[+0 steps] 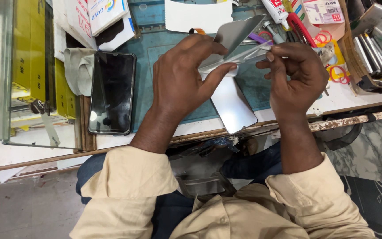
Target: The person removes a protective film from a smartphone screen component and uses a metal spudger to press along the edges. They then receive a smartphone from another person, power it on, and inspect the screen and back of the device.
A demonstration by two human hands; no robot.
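Note:
My left hand (182, 73) and my right hand (299, 73) both pinch a thin shiny protective film sheet (237, 46) held above the blue cutting mat (155, 48). The film is bent and peeled apart, one flap rising up and back. A second glossy rounded sheet (235, 108) lies flat on the table edge under my hands. A black phone (111, 93) lies face up to the left of my left hand, untouched.
Yellow boxes (27, 48) sit behind a glass panel at far left, beside a grey cloth (78, 68). White boxes (102, 17) stand at the back. Tubes, red scissors (303, 31) and tools crowd the back right. The table's worn front edge (354, 120) is near my lap.

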